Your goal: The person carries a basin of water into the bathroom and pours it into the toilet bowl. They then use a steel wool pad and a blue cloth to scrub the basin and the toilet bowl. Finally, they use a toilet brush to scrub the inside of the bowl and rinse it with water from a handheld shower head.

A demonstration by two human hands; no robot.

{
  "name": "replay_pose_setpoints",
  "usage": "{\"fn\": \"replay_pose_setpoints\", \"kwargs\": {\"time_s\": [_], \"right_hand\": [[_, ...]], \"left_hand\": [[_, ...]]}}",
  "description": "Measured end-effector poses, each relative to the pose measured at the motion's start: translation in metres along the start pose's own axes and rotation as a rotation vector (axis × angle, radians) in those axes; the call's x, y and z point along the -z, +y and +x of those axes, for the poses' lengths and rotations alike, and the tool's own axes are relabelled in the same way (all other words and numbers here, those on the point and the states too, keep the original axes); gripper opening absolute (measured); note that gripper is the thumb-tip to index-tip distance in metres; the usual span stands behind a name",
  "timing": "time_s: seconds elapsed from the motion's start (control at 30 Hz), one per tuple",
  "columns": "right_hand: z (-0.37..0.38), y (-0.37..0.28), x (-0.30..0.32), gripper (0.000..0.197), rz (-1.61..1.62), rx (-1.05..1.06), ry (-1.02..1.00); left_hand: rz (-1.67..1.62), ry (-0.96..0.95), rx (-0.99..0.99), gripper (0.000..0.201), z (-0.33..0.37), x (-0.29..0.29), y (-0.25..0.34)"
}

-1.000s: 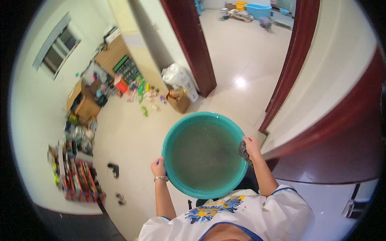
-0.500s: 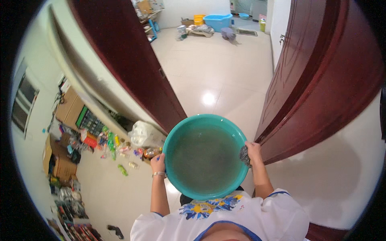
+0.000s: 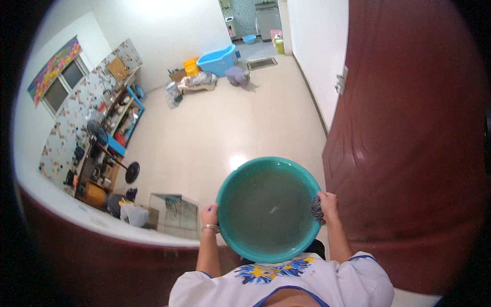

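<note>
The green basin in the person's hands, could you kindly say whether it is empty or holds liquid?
The green basin is not empty: murky grey liquid hides its bottom, though how deep cannot be told.

No lettering, label, number or sign legible. Shirt print [image 3: 276, 269], lower in view than left hand [image 3: 209, 216] and right hand [image 3: 329, 205]: blue-yellow, no readable characters.

teal basin [image 3: 271, 257] of cloudy water [image 3: 263, 220] between left hand [image 3: 208, 216] and right hand [image 3: 330, 203], dark wad [image 3: 317, 211] against it
</note>
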State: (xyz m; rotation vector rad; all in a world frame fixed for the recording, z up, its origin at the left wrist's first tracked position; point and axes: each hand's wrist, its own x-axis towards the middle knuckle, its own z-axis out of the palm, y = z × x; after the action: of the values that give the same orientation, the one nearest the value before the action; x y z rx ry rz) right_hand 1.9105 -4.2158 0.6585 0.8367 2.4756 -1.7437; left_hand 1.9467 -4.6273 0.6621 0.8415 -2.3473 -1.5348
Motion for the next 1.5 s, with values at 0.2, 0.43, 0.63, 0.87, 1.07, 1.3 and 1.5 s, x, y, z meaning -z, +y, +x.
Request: {"fn": "replay_pose_setpoints", "kwargs": {"time_s": [0.2,0.43,0.63,0.87,1.07,1.3,1.5], "right_hand": [[0.190,-0.119,-0.091,0.027,0.161,-0.036,0.029],[0.427,-0.222,-0.177,0.031,0.180,-0.112,0.193],[0.631,-0.335,-0.244,0.026,0.363,-0.102,0.148],[0.909,-0.494,-0.304,0.025,0.318,-0.074,0.174],[1.132,-0.603,-0.386,0.024,0.451,-0.126,0.077],[1.360,-0.759,-0.466,0.026,0.451,-0.192,0.125],[1.573,-0.834,-0.545,0.024,0.307,-0.082,0.130]], "left_hand": [[-0.040,-0.018,-0.025,0.029,0.228,-0.101,0.076],[-0.015,-0.204,-0.071,0.028,0.489,-0.249,0.213],[0.021,-0.192,-0.143,0.027,0.716,-0.381,0.285],[-0.071,-0.180,-0.076,0.028,0.946,-0.540,0.436],[-0.116,-0.246,-0.043,0.029,1.172,-0.653,0.525],[-0.079,-0.194,-0.061,0.028,1.403,-0.780,0.635],[-0.186,-0.173,0.007,0.027,1.575,-0.877,0.701]]}}
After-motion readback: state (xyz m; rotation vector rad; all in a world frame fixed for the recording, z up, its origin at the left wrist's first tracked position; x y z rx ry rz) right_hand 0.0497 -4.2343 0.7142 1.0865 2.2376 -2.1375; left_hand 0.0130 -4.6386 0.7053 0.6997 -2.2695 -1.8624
